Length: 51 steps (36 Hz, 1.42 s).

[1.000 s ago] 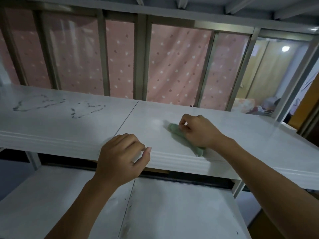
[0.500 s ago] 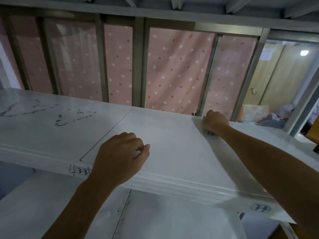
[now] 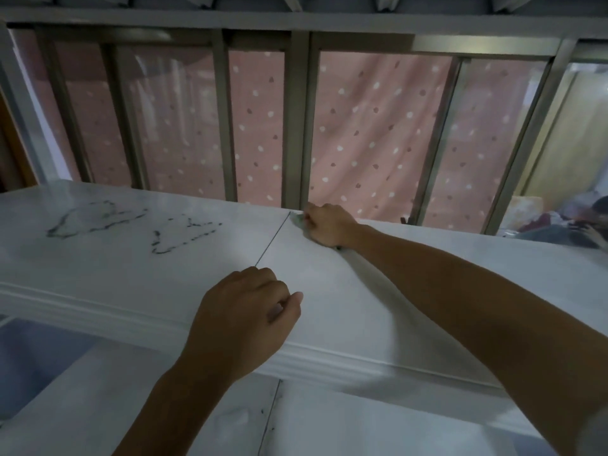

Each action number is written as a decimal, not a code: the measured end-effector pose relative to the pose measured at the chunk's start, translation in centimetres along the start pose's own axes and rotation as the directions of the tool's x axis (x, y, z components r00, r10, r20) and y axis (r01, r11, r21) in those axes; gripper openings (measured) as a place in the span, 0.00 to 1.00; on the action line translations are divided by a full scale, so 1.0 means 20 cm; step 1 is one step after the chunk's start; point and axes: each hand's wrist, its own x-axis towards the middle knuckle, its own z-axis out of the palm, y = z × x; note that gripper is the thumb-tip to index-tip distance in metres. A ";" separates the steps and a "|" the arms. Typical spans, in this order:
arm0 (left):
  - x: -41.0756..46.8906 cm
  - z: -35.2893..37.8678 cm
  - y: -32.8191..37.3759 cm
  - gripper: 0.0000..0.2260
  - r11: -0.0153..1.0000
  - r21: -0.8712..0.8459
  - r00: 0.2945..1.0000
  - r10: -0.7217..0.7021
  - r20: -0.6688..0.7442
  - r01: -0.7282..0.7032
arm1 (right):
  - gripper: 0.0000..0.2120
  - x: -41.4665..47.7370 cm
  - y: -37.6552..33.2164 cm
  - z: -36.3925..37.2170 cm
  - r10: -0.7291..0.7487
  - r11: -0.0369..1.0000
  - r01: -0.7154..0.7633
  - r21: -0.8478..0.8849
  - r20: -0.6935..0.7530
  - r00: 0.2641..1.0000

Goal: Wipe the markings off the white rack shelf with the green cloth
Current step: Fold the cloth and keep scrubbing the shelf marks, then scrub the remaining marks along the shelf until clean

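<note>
The white shelf (image 3: 329,291) lies flat, with two dark scribbled markings (image 3: 131,225) on its left half. The green cloth (image 3: 297,219) is bunched at the shelf's back edge, mostly hidden.

The scene is dim and flat, with a cool grey cast over the white rack shelf (image 3: 378,291). The brightest area lies beyond the shelf's far right end, where a pale yellowish wall (image 3: 579,143) glows softly. A soft sheen sits on the shelf's far left part, around the dark markings (image 3: 95,218). The right forearm (image 3: 460,291) throws a broad, soft shadow onto the shelf just beside it. Straight frame bars (image 3: 296,120) above the shelf bow outward toward the edges. Fine detail is smeared and slightly noisy throughout.
</note>
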 end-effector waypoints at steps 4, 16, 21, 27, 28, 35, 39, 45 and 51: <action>-0.05 -0.06 -0.08 0.20 1.000 -0.007 1.000 -0.014 -0.023 0.013 | 0.07 -0.11 -0.27 -0.02 -0.241 0.961 0.247 0.121 -0.060 0.969; -0.12 -0.18 -0.13 0.14 0.976 -0.209 0.978 -0.104 -0.182 0.064 | 0.06 -0.67 -0.65 -0.16 -0.500 0.828 0.529 0.186 -0.180 0.847; -0.15 -0.23 -0.13 0.06 0.933 -0.326 0.988 -0.146 0.041 0.151 | 0.05 -0.78 -0.67 -0.20 -0.463 0.830 0.504 0.238 -0.210 0.861; -0.17 -0.31 -0.08 0.04 0.914 -0.393 0.994 -0.082 0.078 0.106 | 0.05 -0.90 -0.69 -0.26 -0.538 0.785 0.575 0.229 -0.208 0.817; -0.17 -0.31 -0.08 0.04 0.914 -0.394 0.993 -0.067 0.094 0.099 | 0.05 -0.92 -0.69 -0.26 -0.552 0.785 0.586 0.201 -0.203 0.809; -0.21 -0.28 -0.15 0.14 0.897 -0.417 0.961 -0.030 0.274 0.147 | 0.09 -0.99 -0.68 -0.27 -0.506 0.828 0.543 0.138 -0.231 0.831; -0.19 -0.28 -0.15 0.16 0.901 -0.420 0.950 0.031 0.312 0.109 | 0.16 -1.06 -0.65 -0.25 -0.421 0.894 0.447 0.037 -0.274 0.864; -0.22 -0.25 -0.15 0.10 0.947 -0.321 0.955 0.081 0.284 0.016 | 0.20 -1.11 -0.66 -0.26 -0.408 0.912 0.383 -0.146 -0.234 0.883; -0.23 -0.26 -0.12 0.05 0.960 -0.281 0.972 0.076 0.223 -0.011 | 0.14 -1.10 -0.70 -0.29 -0.511 0.857 0.470 -0.211 -0.232 0.828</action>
